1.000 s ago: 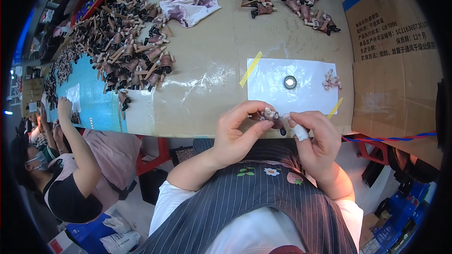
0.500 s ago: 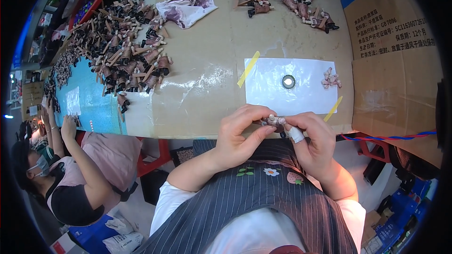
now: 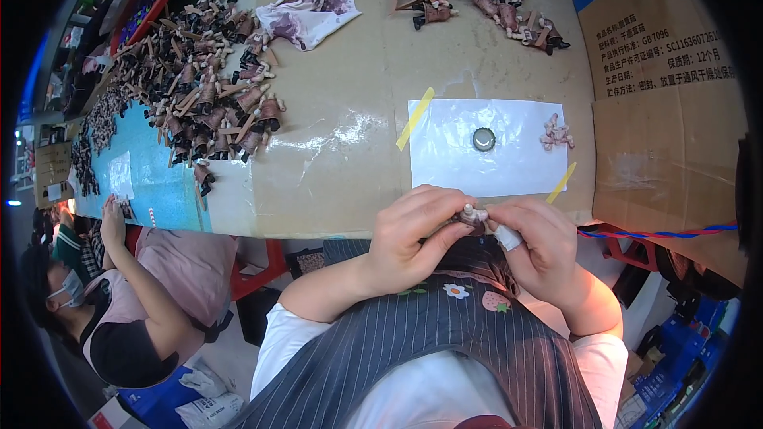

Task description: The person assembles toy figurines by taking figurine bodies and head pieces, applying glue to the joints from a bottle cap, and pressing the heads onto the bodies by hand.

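The left hand point(image 3: 417, 230) holds a small figure point(image 3: 473, 215) between its thumb and fingers, above the lap and just off the near edge of the table point(image 3: 342, 183). The right hand point(image 3: 544, 242) is narrow, with its fingertips close together at the right side of the figure; I cannot tell whether they grip the figure itself or a tiny piece there, because the fingers hide this. A white wrap point(image 3: 507, 237) covers part of the right thumb.

For doing this well, I think the left hand should give a firm but gentle hold on the body, so that the figure does not turn under the right fingertips. It seems better to press straight and lightly, since thin parts may bend or break. The wrap perhaps makes the touch less fine, so the bare fingertips should guide. Both wrists could come lower, for more steadiness.

Beyond the hands lies a white sheet point(image 3: 445, 167), with a round cap point(image 3: 484, 139) on it and some pale pieces point(image 3: 557, 133) near its right edge. These are within easy reach. A big pile point(image 3: 214, 103) of figures lies to the left.
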`<state>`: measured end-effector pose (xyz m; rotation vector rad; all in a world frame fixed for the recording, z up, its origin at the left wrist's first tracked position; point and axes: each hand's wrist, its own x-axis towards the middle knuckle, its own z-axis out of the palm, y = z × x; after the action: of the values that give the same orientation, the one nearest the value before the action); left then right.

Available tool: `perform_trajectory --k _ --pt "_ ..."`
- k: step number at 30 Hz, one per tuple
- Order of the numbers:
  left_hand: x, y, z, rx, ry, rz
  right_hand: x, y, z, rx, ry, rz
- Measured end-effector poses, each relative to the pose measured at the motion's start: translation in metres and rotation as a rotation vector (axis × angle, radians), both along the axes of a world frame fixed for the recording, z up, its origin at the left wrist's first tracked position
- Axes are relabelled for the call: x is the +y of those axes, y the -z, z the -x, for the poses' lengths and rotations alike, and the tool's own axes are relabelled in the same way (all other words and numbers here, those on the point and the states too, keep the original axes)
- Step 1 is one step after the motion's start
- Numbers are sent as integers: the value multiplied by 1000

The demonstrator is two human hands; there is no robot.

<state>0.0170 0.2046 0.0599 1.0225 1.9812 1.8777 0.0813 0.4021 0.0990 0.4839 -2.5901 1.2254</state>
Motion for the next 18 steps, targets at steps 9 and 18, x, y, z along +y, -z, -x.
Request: perform_trajectory --k 9,18 --pt "13 -2 -22 367 -255 55 -5 4 -13 79 -11 -104" --pt "10 2 -30 464 -283 78 -9 9 -14 205 -55 -98"
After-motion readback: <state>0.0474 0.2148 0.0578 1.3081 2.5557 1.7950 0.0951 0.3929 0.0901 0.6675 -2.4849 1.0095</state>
